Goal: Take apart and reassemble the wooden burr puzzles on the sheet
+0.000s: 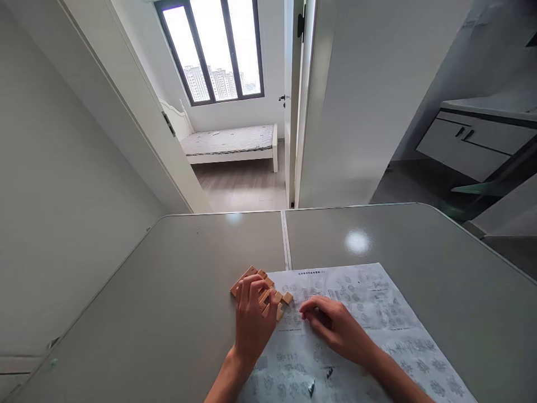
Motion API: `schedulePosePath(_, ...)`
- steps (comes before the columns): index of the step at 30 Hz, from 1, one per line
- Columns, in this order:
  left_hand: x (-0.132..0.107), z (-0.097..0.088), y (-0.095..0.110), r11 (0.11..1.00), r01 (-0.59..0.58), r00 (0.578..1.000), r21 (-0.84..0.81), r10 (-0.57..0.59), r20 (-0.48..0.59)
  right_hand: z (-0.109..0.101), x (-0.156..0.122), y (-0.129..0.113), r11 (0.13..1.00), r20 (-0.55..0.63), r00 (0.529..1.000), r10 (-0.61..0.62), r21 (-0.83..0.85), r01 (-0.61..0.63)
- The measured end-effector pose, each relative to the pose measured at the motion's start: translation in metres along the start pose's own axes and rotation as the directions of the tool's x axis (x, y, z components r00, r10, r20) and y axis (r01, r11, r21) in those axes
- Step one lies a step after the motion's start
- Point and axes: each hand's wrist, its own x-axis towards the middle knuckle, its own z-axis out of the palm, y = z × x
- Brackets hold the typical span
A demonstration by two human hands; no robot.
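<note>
My left hand is curled over a cluster of small light-brown wooden blocks, thumb on the right side and fingers on the left. The blocks look like notched puzzle pieces, partly stacked, and my fingers hide some of them. One short block end sticks out to the right. My right hand rests over a large printed sheet, just right of the blocks and apart from them. Its fingers bend loosely with a gap to the thumb, and no object shows in it.
The sheet carries rows of small diagrams and has torn spots near its lower part. It lies on a grey table with a seam down the middle. Beyond stand a doorway, a bed and a window; a white cabinet is at right.
</note>
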Motion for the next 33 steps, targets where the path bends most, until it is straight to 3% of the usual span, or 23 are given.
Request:
schedulePosePath(6, 0.003, 0.000, -0.024, 0.944, 0.294, 0.954, 0.150, -0.298, 0.004, 0.001, 0.001, 0.003, 1.000, -0.016, 1.000, -0.006, -0.013, 0.006)
schedulePosePath(12, 0.007, -0.005, -0.042, 0.905, 0.406, 0.894, 0.126, -0.422, 0.149, 0.000, 0.002, 0.002, 1.000, -0.012, 1.000, 0.012, -0.008, -0.012)
schedulePosePath(16, 0.019, -0.013, -0.053, 0.891, 0.427, 0.852, 0.153, -0.454, 0.260, -0.001, 0.003, 0.000, 1.000, -0.027, 1.000, -0.003, 0.007, 0.003)
schedulePosePath(20, 0.041, -0.026, -0.060, 0.889, 0.426, 0.776, 0.166, -0.454, 0.439, 0.000, 0.004, 0.000, 0.999, -0.040, 0.999, -0.014, 0.031, 0.016)
schedulePosePath(23, 0.058, -0.035, -0.057, 0.898, 0.377, 0.715, 0.226, -0.437, 0.545, 0.000, 0.004, 0.000, 0.999, -0.042, 0.999, -0.019, 0.038, 0.021)
schedulePosePath(27, 0.073, -0.039, -0.044, 0.876, 0.305, 0.632, 0.374, -0.480, 0.608, 0.000, 0.005, 0.002, 0.999, -0.043, 0.999, -0.015, 0.041, 0.017)
schedulePosePath(33, 0.080, -0.036, -0.034, 0.855, 0.256, 0.614, 0.451, -0.504, 0.608, 0.000, 0.004, 0.002, 0.999, -0.042, 0.999, 0.005, 0.053, -0.003)
